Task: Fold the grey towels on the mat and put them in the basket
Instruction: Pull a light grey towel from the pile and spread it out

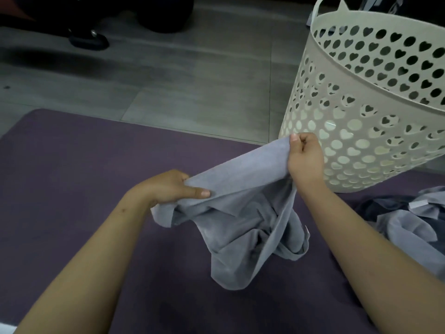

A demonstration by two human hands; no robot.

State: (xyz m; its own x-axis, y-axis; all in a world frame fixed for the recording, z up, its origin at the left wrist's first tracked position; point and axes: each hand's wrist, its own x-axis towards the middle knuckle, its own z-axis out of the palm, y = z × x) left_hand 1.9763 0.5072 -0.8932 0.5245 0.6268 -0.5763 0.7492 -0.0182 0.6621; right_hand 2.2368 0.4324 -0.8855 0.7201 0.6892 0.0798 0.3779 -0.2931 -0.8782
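Left hand point(168, 188) — fingers curled, thumb laid flat along the top edge of the grey towel point(243, 213), gripping it. Right hand point(304, 156) — closed in a pinch on the far corner of the same edge, raised higher than the left. The edge ran taut between the two hands; the rest of the towel hung crumpled beneath them, its lower folds resting on the purple mat point(72, 189). Heap of further grey towels point(404, 218) lay on the mat at the right edge of view, just beside the right forearm, with a white label showing. White basket point(361, 112), pierced with heart-shaped holes, stood just beyond the right hand at the mat's far right corner, its contents not discernible. Mat lay bare to the left of the hands; grey floor point(168, 80) beyond its far edge. Dark objects stood on the floor at far left.
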